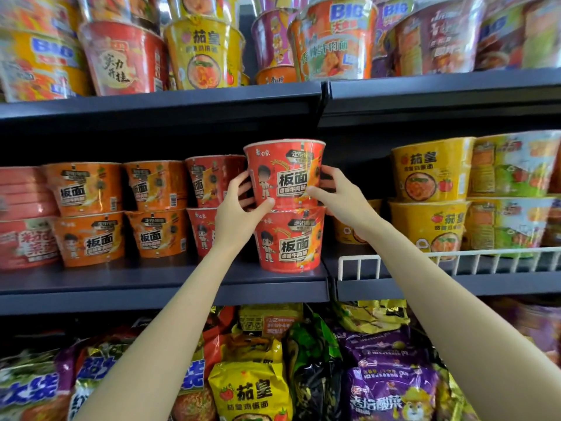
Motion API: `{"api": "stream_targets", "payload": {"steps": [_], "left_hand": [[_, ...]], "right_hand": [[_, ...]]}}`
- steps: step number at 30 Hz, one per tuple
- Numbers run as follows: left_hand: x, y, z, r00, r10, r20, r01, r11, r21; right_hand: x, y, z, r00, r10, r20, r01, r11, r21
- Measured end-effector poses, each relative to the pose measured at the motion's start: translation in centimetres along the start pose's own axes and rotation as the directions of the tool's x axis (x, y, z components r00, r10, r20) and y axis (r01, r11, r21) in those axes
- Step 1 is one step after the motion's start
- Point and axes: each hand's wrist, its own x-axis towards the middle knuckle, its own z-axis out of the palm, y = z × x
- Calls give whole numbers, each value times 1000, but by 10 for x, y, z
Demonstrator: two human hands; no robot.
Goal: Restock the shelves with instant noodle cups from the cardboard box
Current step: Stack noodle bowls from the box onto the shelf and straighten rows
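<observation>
Hands, left hand (pixel 239 208) at nine o'clock, right hand (pixel 337 192) at three, clasp the red cup (pixel 285 174), steadying it atop the lower cup (pixel 288 238).

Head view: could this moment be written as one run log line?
step: stacking | left hand + right hand: grip red noodle cup | below: matching cup | middle shelf

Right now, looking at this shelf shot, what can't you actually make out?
- Cardboard box: outside the head view.
- Top red cup: whether it rests on the lower red cup; left hand and right hand cover the seam.
- Top-shelf cups: labels blurred, tops cut off.
</observation>
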Motion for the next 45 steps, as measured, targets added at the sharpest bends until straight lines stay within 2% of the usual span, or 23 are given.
{"api": "stream_targets", "payload": {"steps": [7, 17, 24, 30, 34, 36, 40, 43, 45], "left_hand": [[0, -5, 3, 999, 21, -36, -22, 1000, -16], [9, -15, -4, 999, -2, 52, 8, 995, -102], [19, -31, -11, 992, 4, 125, 19, 983, -183], [17, -41, -8, 982, 85, 169, -57, 985, -162], [9, -44, -33, 969, 207, 137, -188, 972, -141], [2, -49, -55, 956, 279, 88, -272, 959, -80], [-5, -70, -102, 909, 414, 50, -417, 899, 137], [-8, -86, -128, 917, 394, 62, -397, 885, 243], [-13, -93, -142, 941, 331, 73, -337, 887, 315]], "right_hand": [[-2, 11, -3, 995, -98, -25, 97, 995, -28], [-11, 14, 5, 972, -205, -117, 186, 971, -153], [-18, 6, 27, 950, -202, -240, 120, 940, -319], [-31, -3, 44, 906, -165, -389, 2, 922, -388], [-50, -18, 66, 824, -310, -474, 33, 861, -507], [-60, -25, 83, 802, -405, -439, 98, 814, -572], [-71, -31, 119, 796, -541, -271, 257, 708, -658], [-64, -27, 148, 846, -505, -171, 310, 726, -614], [-57, -22, 166, 878, -467, -105, 324, 741, -588]]}}
